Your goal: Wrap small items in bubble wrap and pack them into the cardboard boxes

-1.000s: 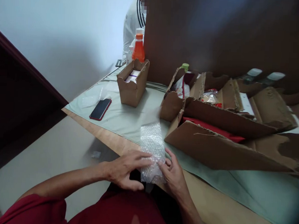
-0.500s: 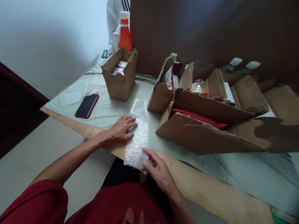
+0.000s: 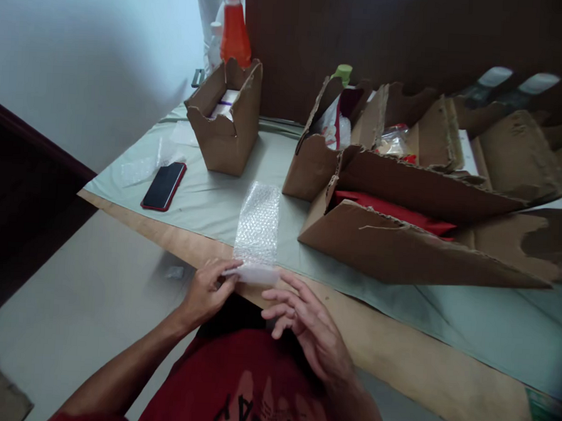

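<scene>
A strip of bubble wrap (image 3: 257, 225) lies lengthwise on the cloth-covered table, its near end turned up as a whitish fold above the table's front edge. The left corner of that fold is pinched between the thumb and fingers of my left hand (image 3: 211, 290). At the other corner, my right hand (image 3: 306, 318) has its fingers spread and curved, palm turned inward. Its index fingertip is close to the fold; whether it touches I cannot tell.
A phone (image 3: 163, 185) and clear plastic pieces (image 3: 139, 170) lie to the left. Behind stand a small cardboard box (image 3: 228, 138) and an orange bottle (image 3: 235, 38). Larger cardboard bins (image 3: 415, 252) with packets fill the right side. The wooden table edge (image 3: 377, 350) runs along the front.
My left hand has moved down from the strip's left side to its near end and closed on it. That end is now folded up. My right hand has come off the wrap and spread its fingers.
</scene>
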Demonstrator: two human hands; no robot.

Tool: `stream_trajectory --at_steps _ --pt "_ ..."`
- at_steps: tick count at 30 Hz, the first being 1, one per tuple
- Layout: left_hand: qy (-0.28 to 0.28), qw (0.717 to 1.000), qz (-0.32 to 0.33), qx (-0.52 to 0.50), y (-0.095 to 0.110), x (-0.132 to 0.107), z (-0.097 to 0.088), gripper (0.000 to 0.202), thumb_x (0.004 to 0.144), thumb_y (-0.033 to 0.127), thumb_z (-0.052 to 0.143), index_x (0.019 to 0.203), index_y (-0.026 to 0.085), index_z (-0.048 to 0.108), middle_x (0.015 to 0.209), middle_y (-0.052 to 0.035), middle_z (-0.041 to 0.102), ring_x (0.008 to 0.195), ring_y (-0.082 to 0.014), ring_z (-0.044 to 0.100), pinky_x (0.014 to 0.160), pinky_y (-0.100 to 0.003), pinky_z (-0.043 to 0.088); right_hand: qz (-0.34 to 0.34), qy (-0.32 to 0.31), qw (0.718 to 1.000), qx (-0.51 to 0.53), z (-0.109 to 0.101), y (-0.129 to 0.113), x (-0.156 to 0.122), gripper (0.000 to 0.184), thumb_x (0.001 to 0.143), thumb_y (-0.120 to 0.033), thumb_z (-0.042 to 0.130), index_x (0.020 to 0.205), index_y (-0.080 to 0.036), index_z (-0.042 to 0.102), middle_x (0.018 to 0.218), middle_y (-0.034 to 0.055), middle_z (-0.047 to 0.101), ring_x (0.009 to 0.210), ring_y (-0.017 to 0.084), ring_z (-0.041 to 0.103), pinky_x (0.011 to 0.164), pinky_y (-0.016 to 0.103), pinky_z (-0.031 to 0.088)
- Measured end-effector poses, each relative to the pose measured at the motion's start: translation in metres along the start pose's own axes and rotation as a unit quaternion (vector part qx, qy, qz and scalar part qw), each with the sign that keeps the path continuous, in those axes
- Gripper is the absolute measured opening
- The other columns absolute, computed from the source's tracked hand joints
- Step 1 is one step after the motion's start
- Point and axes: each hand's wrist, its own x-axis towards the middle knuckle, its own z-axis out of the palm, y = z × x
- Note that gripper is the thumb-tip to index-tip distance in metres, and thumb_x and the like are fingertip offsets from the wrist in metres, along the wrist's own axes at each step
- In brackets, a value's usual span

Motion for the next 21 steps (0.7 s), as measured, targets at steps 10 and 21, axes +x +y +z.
stream_trajectory --at_steps 10,21 --pt "-0.012 0.991 -0.104 0.081 -0.012 0.032 0.004 0.057 0.089 0.026 0.062 0.144 0.016 0.052 0.076 0.0014 0.065 0.066 -0.0175 0.062 0.067 -0.031 0.053 -0.362 -0.015 0.642 -0.676 -0.003 0.017 0.060 0.031 0.094 -0.013 0.060 0.125 -0.017 0.066 0.135 0.0147 0.068 0.125 0.033 0.059 0.096 0.049 0.049" --pt "0.022 0.973 0.161 0.167 -0.010 0.000 0.011 0.031 0.098 0.014 0.055 0.128 0.019 0.061 0.103 -0.0084 0.076 0.091 -0.0221 0.070 0.085 -0.038 0.055 -0.331 0.039 0.711 -0.619 0.008 0.006 0.051 0.018 0.101 -0.015 0.054 0.112 -0.019 0.069 0.103 0.0066 0.077 0.092 0.022 0.067 0.085 0.035 0.045"
